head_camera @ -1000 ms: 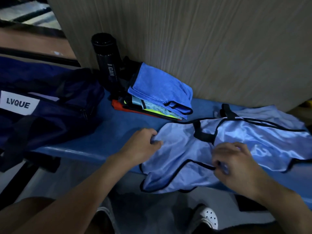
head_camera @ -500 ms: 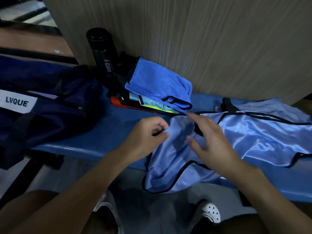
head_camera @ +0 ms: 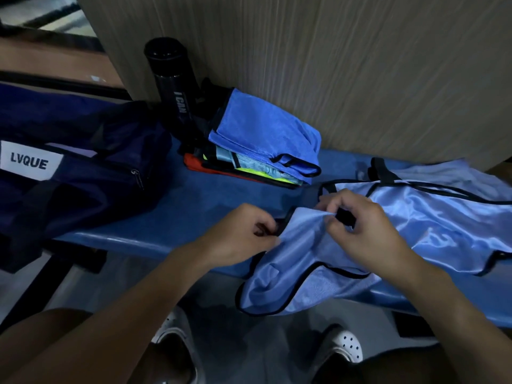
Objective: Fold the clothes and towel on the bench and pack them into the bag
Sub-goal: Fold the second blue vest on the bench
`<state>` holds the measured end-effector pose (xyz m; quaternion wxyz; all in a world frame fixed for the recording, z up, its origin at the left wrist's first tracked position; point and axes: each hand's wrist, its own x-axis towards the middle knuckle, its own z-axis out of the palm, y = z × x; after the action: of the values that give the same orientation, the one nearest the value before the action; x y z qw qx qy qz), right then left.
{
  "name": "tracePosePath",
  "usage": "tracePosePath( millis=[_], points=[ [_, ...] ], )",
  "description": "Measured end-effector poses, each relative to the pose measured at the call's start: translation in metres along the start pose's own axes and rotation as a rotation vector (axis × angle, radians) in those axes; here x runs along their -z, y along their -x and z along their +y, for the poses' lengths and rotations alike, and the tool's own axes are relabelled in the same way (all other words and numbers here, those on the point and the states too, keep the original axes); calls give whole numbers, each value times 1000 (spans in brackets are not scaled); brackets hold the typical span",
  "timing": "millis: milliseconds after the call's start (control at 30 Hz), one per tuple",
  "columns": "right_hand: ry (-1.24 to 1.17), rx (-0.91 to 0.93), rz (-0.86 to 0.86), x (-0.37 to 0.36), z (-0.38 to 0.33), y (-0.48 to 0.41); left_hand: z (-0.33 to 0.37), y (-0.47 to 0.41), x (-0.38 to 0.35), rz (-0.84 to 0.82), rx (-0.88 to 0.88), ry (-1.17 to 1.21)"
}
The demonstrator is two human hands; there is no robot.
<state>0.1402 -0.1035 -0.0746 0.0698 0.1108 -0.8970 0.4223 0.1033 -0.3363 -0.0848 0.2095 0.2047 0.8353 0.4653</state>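
Blue table (head_camera: 194, 212) against wood panel. Vest (head_camera: 432, 225) sprawled along front edge, part overhanging; pinched by left hand (head_camera: 241, 236) and right hand (head_camera: 365, 234). Slick cloth: risk of slipping floorward on any slack pinch.

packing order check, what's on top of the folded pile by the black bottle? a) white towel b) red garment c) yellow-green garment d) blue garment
d: the blue garment tops the pile, with a yellow-green layer and a red layer showing under it, right beside the black bottle.
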Motion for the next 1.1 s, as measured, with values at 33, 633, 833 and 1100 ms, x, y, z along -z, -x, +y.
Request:
tracePosePath(
  millis=[33, 633, 833, 1100],
  points=[
    [3, -14, -45, 3, 0, 3, -1, 0, -1, 23, -11, 0],
    [28, 136, 126, -7, 0, -8, -4, 4, 7, -78, -29, 67],
    [-83, 36, 220, 1, -2, -2, -1, 0, 23, 249, -133, -88],
    [-91, 173, 176, 4, -5, 1, -15, 6, 35, 231, -172, -296]
  ],
)
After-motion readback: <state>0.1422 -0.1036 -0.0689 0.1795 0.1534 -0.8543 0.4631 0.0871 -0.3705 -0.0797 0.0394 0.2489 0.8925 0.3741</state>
